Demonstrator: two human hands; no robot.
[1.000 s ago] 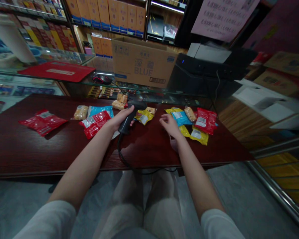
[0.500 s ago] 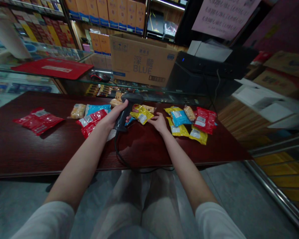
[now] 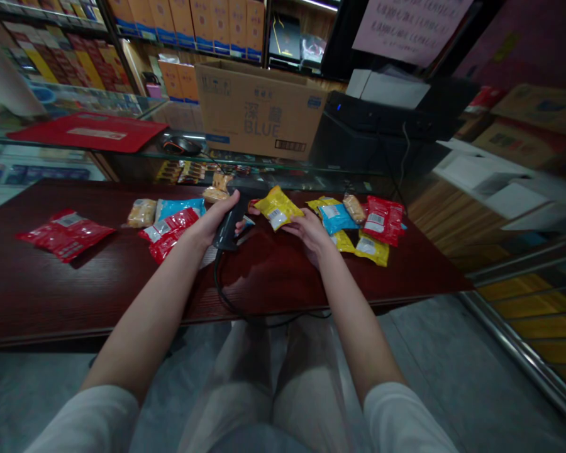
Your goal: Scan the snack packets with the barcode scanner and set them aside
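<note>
Yellow packet: We are holding it (image 3: 277, 206) above the middle of the tabletop (image 3: 268, 277), towards the far edge, its pale label facing us.
Right grip: Our right hand (image 3: 314, 233) is closing its fingers on the packet's right end.
Left grip: Our left hand (image 3: 210, 223) is wrapping around the handle of a black scanner (image 3: 226, 233), just left of the packet.
Handling: We are judging the packet light, soft and slippery, its contents perhaps crushable; its end seam is offering the gentlest hold. The scanner is looking stiff and heavier, its handle suiting a full wrap.
Wrappers: A red packet (image 3: 66, 234) is lying near the left edge; a clear one (image 3: 141, 212), right of it, is showing a pale snack inside.
Cardboard box: It (image 3: 259, 113) is standing beyond the far edge; we are seeing no contents, so cannot tell.
</note>
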